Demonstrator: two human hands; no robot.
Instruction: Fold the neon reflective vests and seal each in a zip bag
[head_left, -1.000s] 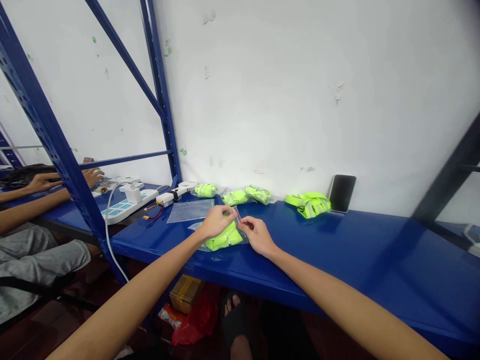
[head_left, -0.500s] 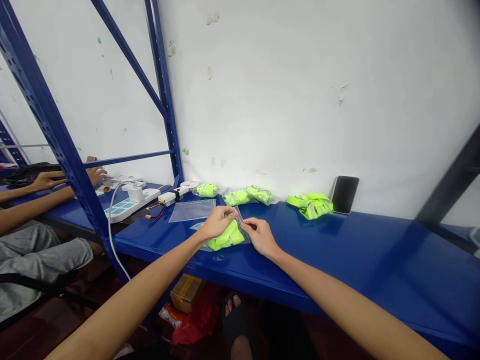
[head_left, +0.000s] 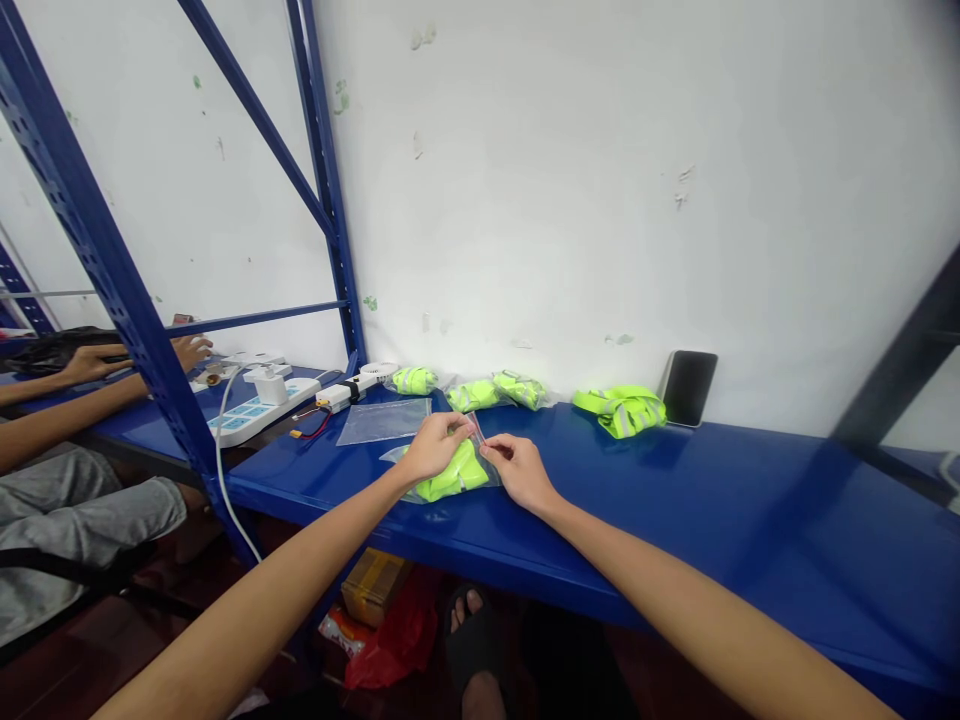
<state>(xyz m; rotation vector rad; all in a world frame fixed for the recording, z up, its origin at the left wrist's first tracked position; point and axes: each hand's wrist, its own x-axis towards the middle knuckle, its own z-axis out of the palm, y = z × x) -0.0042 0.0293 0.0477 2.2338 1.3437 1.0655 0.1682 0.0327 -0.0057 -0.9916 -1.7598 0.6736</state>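
Note:
A clear plastic zip bag (head_left: 491, 468) lies near the front edge of the blue table, with a folded neon-yellow reflective strap or vest (head_left: 454, 478) inside it. My left hand (head_left: 437, 445) pinches the bag's top edge, its palm over the yellow bundle. From the other side, my right hand (head_left: 521, 468) grips the same edge between thumb and forefinger. The fingertips of both hands are close together along the bag's seal strip. Left of them, a flat clear bag (head_left: 384, 421) rests on the table.
Bagged yellow bundles (head_left: 517, 389) lie along the wall, and a loose yellow bundle (head_left: 622, 411) sits beside a phone (head_left: 690, 388) leaning there. A power strip (head_left: 262, 408) and a blue rack post (head_left: 112, 240) stand left. Beyond the post are another person's arms (head_left: 90, 405).
Almost nothing differs. Both hands keep their hold on the bag's edge, with only a tiny shift of the fingers.

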